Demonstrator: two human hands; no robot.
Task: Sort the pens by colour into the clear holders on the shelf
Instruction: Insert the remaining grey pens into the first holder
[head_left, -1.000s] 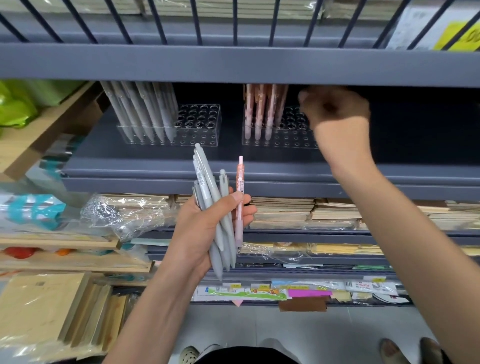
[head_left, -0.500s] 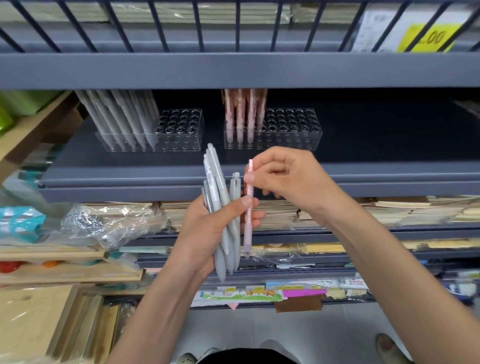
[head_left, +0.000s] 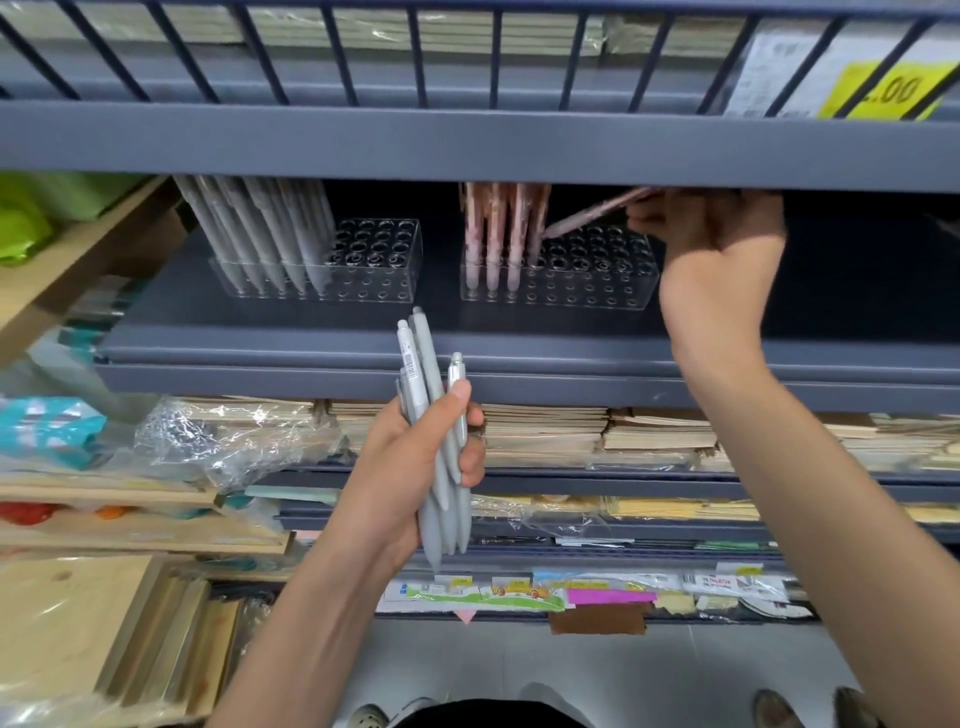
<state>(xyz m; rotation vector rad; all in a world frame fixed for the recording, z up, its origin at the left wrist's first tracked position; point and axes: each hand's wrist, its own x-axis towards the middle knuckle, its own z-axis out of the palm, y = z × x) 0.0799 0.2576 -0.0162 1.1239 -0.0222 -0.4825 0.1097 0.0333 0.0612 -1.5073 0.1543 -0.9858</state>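
My left hand (head_left: 415, 457) grips a bunch of grey pens (head_left: 434, 415) upright below the grey shelf (head_left: 311, 338). My right hand (head_left: 711, 228) is up under the shelf above and pinches a pink pen (head_left: 587, 215), which slants down with its tip at the top of the right clear holder (head_left: 597, 280). Several pink pens (head_left: 498, 228) stand in that holder's left end. The left clear holder (head_left: 374, 270) has several grey pens (head_left: 260, 228) leaning in its left half.
The upper shelf's front beam (head_left: 467, 140) hangs low over the holders and hides the pen tops. Stacks of paper pads (head_left: 545, 431) fill the shelf below. Crumpled clear plastic (head_left: 218, 441) and wooden boards (head_left: 78, 623) lie at the left.
My right hand took the pink pen out of the left hand's bunch and carried it up to the right holder. The left hand now holds only grey pens.
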